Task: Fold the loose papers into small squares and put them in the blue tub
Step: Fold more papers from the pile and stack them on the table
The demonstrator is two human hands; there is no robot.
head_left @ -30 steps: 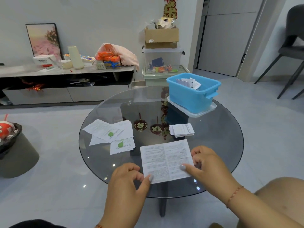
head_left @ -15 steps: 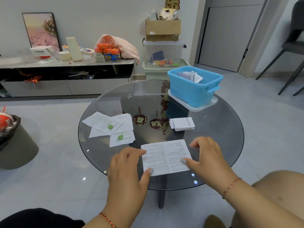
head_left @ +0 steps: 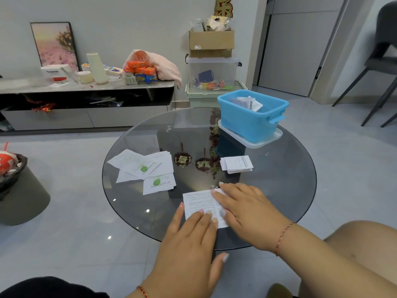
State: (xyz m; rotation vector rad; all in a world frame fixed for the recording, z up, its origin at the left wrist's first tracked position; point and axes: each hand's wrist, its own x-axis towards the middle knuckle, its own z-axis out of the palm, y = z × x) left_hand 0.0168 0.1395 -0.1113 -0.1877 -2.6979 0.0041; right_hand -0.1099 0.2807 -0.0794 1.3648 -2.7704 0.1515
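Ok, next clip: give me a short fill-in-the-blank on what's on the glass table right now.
1. Both hands, left and right, press flat on a printed paper at the table's ____ edge.
2. The blue tub stands on a clear ____.
3. The small stack of folded papers lies on the glass between the tub and the ____ hand.
4. The loose sheets at the left bear a ____ leaf mark.

Missing words: near; lid; right; green
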